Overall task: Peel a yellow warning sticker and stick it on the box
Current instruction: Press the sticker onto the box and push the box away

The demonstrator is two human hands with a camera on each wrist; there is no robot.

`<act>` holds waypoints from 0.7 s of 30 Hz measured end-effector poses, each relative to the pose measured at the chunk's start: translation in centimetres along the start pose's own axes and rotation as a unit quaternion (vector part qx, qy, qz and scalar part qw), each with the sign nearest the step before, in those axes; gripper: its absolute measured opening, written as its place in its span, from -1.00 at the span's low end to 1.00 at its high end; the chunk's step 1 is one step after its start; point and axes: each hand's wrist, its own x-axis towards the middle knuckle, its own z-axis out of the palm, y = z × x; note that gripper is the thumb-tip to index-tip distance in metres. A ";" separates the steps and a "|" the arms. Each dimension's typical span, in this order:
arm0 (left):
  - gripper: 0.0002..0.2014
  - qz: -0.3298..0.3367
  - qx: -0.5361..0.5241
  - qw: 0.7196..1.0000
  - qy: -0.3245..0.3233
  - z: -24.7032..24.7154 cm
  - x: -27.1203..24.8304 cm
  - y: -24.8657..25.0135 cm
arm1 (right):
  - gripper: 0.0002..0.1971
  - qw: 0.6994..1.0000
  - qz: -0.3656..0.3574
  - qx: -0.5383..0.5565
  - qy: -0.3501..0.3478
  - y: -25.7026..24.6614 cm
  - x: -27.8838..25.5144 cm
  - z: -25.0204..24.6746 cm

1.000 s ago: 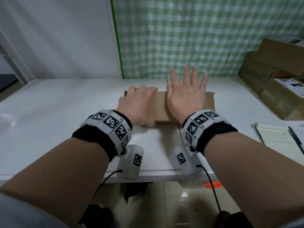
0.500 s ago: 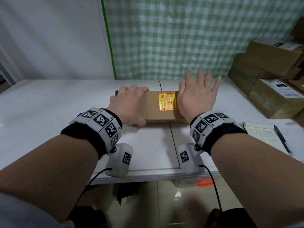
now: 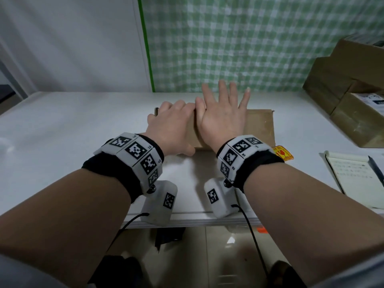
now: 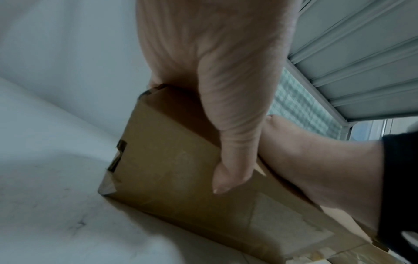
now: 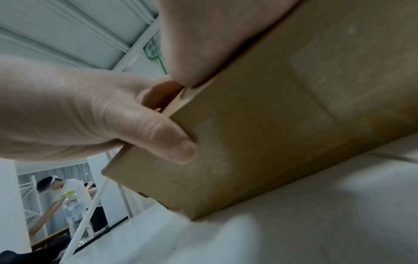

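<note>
A brown cardboard box (image 3: pixel 259 129) lies flat on the white table (image 3: pixel 83 132). My left hand (image 3: pixel 172 125) grips its left end, fingers curled over the far edge and thumb (image 4: pixel 230 160) on the near face. My right hand (image 3: pixel 224 113) lies flat on the box top beside the left hand, fingers spread, and hides the middle of the top. A yellow warning sticker (image 3: pixel 283 152) lies on the table at the box's near right corner, partly behind my right wristband. In the right wrist view my palm presses the top of the box (image 5: pixel 271 125).
Several larger cardboard boxes (image 3: pixel 353 100) are stacked at the right. A notebook (image 3: pixel 353 175) with a pen lies at the near right. A green checked curtain hangs behind the table. A person (image 5: pixel 61 189) and a plastic bottle (image 5: pixel 74 210) show far off to the left.
Half a second ago my right hand was further right and a yellow sticker showed on the box top. It has slid left and now covers that spot. My left hand kept its grip.
</note>
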 end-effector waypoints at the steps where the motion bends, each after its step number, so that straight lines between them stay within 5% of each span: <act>1: -0.05 0.000 -0.001 1.000 0.000 0.0 0.0 0.0 | -0.45 1.000 0.000 0.001 -0.001 0.1 0.0 0.0; 21: -0.13 -0.004 -0.033 0.999 -0.025 -0.6 -0.1 0.0 | -0.44 0.998 0.061 -0.018 0.011 4.4 -0.1 -1.1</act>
